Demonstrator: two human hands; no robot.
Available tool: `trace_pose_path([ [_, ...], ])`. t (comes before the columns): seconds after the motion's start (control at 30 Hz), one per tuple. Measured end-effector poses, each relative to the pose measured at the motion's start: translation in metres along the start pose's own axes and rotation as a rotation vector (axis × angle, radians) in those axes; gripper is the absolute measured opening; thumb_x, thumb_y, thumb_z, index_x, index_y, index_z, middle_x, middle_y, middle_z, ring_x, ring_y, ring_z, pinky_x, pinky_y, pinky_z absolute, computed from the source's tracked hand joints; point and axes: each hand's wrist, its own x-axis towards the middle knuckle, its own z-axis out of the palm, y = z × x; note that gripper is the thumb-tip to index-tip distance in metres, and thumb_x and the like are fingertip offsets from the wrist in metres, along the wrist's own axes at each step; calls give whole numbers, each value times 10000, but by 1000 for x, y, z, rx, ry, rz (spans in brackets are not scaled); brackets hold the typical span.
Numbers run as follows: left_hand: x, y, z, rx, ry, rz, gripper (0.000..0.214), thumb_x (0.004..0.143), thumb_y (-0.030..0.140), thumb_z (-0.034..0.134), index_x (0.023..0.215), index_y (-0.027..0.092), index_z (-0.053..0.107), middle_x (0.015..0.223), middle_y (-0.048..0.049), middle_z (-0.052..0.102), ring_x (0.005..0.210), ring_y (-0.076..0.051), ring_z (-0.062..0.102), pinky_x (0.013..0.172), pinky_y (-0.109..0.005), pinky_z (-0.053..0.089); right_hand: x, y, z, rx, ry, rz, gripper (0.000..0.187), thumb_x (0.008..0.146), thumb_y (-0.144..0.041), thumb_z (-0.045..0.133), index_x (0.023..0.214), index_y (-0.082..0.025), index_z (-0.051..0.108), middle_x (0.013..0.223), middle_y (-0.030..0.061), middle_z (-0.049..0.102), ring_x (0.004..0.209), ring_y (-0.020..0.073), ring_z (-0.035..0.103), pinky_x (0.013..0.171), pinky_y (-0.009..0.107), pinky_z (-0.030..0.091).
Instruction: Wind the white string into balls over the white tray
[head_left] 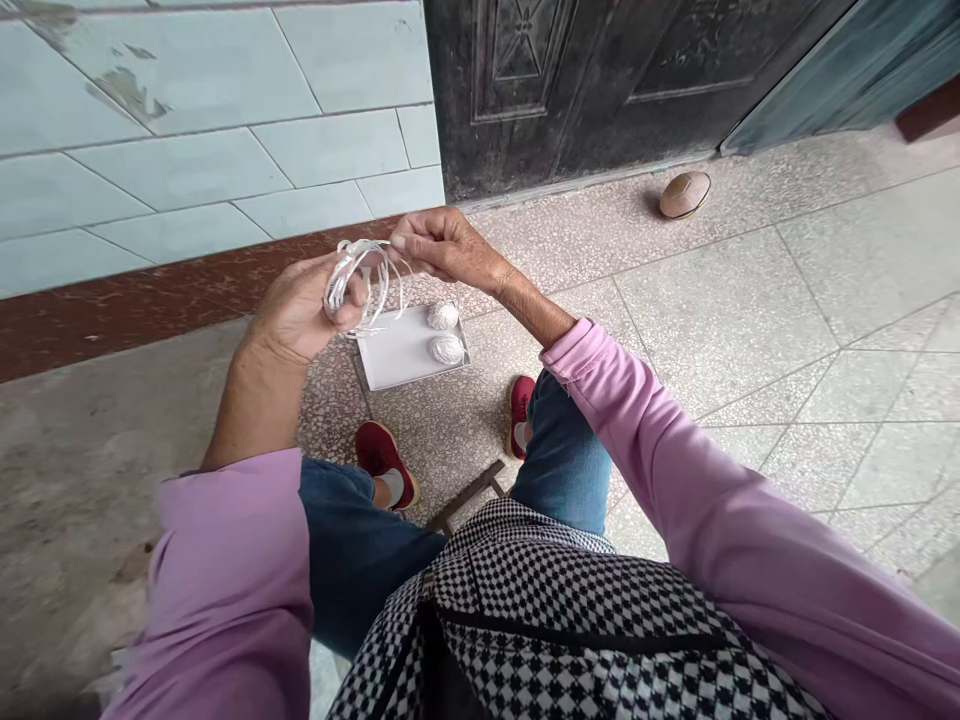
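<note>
Loose loops of white cord hang around the fingers of my left hand, which is curled about them. My right hand is just to the right, thumb and forefinger pinched on a strand of the same cord. Below both hands, a shallow white tray-like box lies on the floor. Two white wound balls of cord sit at its right end, one behind the other. Part of the cord is hidden behind my left fingers.
My feet in red shoes stand on either side in front of the box. A dark carved door and a pale tiled wall rise ahead. By the doorstep lies a brownish ball-shaped object. Under me shows a stool's bar.
</note>
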Motion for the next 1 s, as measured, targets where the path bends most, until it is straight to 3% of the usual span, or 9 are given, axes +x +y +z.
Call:
trace_pose_path([
  [0.13,-7,6,5,-33,-149,17,292,1207,371,963,1226,81,930,659,39,632,441,-42,263,428,-187,304,4,6,-2,-7,40,9,443,1441,-429,678,1058,-216,608,750,-91,439,664,103,382,557,160,391],
  [0.27,-8,4,7,-27,-248,27,383,1144,465,1038,1202,101,932,647,73,544,453,-40,224,428,-200,248,7,5,-4,-48,118,50,383,1446,-286,635,1071,-212,614,744,-101,434,667,100,368,571,165,366],
  [0.47,-8,2,6,-21,-290,31,424,1145,521,1031,1276,130,935,632,96,506,440,-46,194,421,-213,224,5,-4,-11,-74,164,99,383,1404,-364,736,1064,-220,634,740,-100,448,687,117,372,592,211,362],
  [0.63,-8,0,7,-77,-306,22,461,1116,519,1067,1269,106,931,638,88,521,433,-49,200,398,-211,211,8,0,-11,-121,216,82,391,1380,-151,598,996,-207,651,704,-96,433,690,118,371,627,242,348],
  [0.73,-10,8,9,-181,-192,-8,312,1299,413,819,1220,125,908,615,97,458,413,-68,182,385,-209,214,10,6,-8,-166,197,96,462,1374,-148,627,918,-221,602,686,-101,427,714,115,385,650,240,355],
  [0.83,-16,28,5,-341,58,10,565,1439,295,395,1157,142,860,581,96,412,391,-86,188,379,-195,241,8,8,-7,-180,123,128,505,1391,-271,661,892,-235,586,656,-106,443,734,110,407,680,255,363],
  [0.9,-23,46,-5,-476,249,106,662,1462,299,248,1189,161,835,566,111,400,380,-89,196,375,-179,248,5,6,-7,-177,65,127,547,1402,-450,653,900,-235,617,634,-104,448,734,109,414,691,283,355],
  [1.0,-40,66,-38,-609,525,341,644,1481,363,209,1319,169,802,553,153,359,374,-80,233,382,-132,233,0,5,-11,-179,17,94,635,1398,-598,591,873,-242,625,606,-93,422,717,110,417,690,312,335],
])
